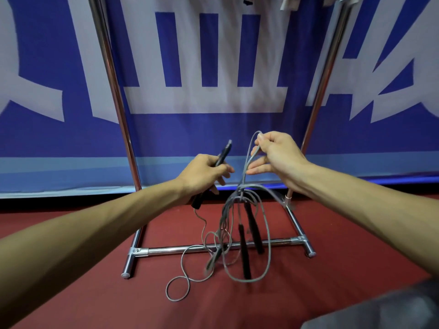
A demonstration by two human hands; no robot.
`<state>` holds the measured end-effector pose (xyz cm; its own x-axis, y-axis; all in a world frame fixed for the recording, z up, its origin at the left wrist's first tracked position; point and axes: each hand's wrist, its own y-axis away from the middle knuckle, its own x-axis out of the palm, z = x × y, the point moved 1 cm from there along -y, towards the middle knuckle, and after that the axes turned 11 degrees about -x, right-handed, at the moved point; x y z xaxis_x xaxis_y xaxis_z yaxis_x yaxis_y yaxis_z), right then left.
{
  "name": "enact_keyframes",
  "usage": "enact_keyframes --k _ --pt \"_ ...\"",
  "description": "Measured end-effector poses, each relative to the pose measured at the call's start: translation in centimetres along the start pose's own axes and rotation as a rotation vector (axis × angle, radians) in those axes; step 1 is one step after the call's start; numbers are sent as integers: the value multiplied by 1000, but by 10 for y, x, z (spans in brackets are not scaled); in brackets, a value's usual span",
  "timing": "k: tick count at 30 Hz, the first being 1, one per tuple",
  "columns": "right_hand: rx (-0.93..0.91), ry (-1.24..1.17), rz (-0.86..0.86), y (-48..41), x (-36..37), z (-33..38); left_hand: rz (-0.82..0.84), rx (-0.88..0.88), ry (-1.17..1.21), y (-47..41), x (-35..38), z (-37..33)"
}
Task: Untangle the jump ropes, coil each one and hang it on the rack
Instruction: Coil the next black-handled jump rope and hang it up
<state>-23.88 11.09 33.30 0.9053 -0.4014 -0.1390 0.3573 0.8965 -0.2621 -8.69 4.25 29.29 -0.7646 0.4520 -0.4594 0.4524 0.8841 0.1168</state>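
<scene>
A tangle of grey corded jump ropes (237,224) hung at centre frame before the chrome tubular rack (213,248), the blue-and-white banner (213,67) behind.

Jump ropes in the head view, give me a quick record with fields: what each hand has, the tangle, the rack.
left hand: gripping a black handle
right hand: pinching grey cord, lifting the tangle
tangle: knotted, two black handles dangling
loose loops: on red floor
rack: chrome, behind the hands
ropes coiled: none

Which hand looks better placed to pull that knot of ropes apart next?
Probably the left hand. It holds only one black handle, whose cord hangs slack, so it can draw that away. The right hand pinches the grey cords carrying the dangling tangle.
</scene>
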Motion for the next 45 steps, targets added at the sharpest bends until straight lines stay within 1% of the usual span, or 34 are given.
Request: enact_keyframes --k 2,4,6,10,13,15,18,19,21,22,25,27,29,32,34,36,39,41,42,45 --pt "1 -29 -21 -1 -1 -1 147 30 -14 6 10 -5" --pt "8 -45 -46 -3 -3 -3 236 24 37 10 18 -7" --pt "29 -73 -75 -4 -6 -3 252 44 95 11 21 -8" --pt "87 -147 -152 -3 -13 -7 294 92 114 13 19 -12" --pt "135 -162 -137 -2 -10 -10 312 79 90 15 19 -12" --pt "154 -113 -63 -1 -8 -11 283 71 55 15 22 -12" --pt "139 253 125 3 -9 -8 201 62 38 13 22 -7" --pt "167 303 177 5 -10 -7 172 52 51 12 20 -5" --pt "252 305 288 10 -12 -7 106 6 110 9 16 -2" --pt "247 341 350 11 -12 -8 69 -20 139 7 13 -2" --pt "97 406 492 14 -12 -15 -45 -66 194 2 2 -2" --pt "-24 474 572 17 -9 -15 -92 -92 238 -1 -4 -2" --pt "-112 617 676 20 -6 -17 -134 -102 276 -4 -9 -2" --pt "-151 837 815 23 -5 -26 -218 -80 329 -7 -15 -5" --pt "-130 863 829 21 -8 -29 -229 -58 364 -7 -17 -8" --pt "-110 877 848 18 -13 -29 -201 -59 406 -5 -15 -11" --pt "-78 1015 932 15 -19 -31 -164 -28 371 1 -14 -16" --pt "-55 1043 907 14 -23 -34 -132 13 314 5 -14 -20" --pt "-40 988 850 13 -25 -35 -109 31 303 7 -12 -22" --pt "17 648 671 8 -21 -34 -36 79 325 15 -5 -29"
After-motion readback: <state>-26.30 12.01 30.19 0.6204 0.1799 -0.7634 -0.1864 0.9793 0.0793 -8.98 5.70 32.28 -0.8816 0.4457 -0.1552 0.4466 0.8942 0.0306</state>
